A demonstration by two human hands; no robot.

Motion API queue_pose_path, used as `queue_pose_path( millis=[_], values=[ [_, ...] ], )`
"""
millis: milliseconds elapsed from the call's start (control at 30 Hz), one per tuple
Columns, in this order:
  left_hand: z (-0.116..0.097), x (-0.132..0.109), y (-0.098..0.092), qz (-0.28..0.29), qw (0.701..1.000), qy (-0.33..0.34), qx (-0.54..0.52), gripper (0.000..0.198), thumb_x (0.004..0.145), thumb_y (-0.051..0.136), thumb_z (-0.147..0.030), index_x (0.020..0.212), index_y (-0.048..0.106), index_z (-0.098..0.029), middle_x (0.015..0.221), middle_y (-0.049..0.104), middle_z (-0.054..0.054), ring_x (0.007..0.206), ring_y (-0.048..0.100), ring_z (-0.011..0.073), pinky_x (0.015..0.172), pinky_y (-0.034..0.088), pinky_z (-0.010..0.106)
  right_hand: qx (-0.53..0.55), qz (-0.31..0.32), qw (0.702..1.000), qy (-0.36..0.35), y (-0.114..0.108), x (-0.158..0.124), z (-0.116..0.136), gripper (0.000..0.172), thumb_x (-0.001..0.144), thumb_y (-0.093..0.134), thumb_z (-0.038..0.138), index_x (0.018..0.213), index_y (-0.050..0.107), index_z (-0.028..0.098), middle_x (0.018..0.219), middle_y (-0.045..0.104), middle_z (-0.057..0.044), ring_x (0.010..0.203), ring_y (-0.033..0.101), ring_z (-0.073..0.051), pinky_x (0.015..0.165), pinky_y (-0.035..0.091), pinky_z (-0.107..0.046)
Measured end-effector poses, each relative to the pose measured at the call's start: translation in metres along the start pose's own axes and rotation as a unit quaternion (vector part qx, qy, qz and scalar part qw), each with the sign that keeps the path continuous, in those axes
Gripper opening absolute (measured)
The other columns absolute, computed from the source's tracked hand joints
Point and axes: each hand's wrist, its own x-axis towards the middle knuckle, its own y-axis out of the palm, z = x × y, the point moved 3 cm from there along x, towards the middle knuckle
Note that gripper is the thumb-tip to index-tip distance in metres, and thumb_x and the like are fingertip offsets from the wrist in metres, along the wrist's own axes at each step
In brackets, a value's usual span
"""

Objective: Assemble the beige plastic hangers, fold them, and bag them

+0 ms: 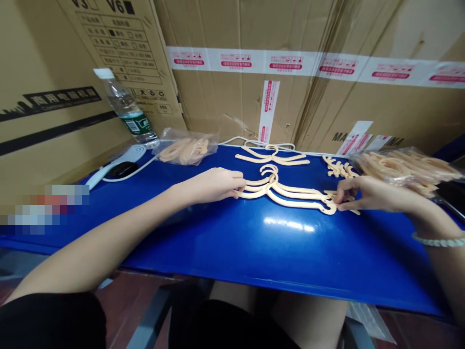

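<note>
two hands point(216, 185) point(365, 194) – one bottle point(125, 104), one brush point(132, 154), one bracelet point(439, 241) – stacked hangers point(298, 204) overlap too much to count

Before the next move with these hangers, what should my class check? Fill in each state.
1. Left hand on the front hangers, at their left ends: ok.
2. Right hand on a small piece at their right ends: ok.
3. Small piece joined to a hanger: cannot tell; the hand hides part.
4. Front hangers' hooks lined up: not ok, fanned apart.
5. Loose pieces near the right hand: ok.

L hand point(223, 185) hides L tips of hangers point(270, 188), R forearm point(448, 264) cut @ pic edge, patch point(43, 208) blurred.
</note>
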Motion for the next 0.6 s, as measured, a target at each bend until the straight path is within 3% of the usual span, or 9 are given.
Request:
queue_pose_path(
  millis=[367, 600],
  values=[
    [0.0060, 0.0009, 0.0001, -0.006, 0.999, -0.006, 0.034, 0.013, 0.096, 0.053, -0.021, 0.089, 0.064, -0.020, 0.088, 0.063, 0.003, 0.076, 0.059, 0.0176, 0.066, 0.042, 0.027, -0.063, -0.078, 0.994, 0.042, -0.0028, 0.0027, 0.0065, 0.010, 0.078, 0.075, 0.028, 0.078, 0.078, 0.018, 0.067, 0.069, -0.005, 0.059, 0.060, -0.018, 0.057, 0.040, -0.028],
    [0.0082, 0.0000, 0.0033, -0.010, 0.996, -0.014, 0.089, 0.014, 0.097, 0.052, -0.023, 0.092, 0.064, -0.019, 0.091, 0.065, 0.005, 0.081, 0.062, 0.0192, 0.066, 0.043, 0.027, -0.116, -0.090, 0.989, 0.022, -0.0081, -0.0005, 0.0072, 0.021, 0.084, 0.068, 0.036, 0.083, 0.076, 0.017, 0.075, 0.070, -0.007, 0.066, 0.064, -0.020, 0.061, 0.044, -0.030]
  ],
)
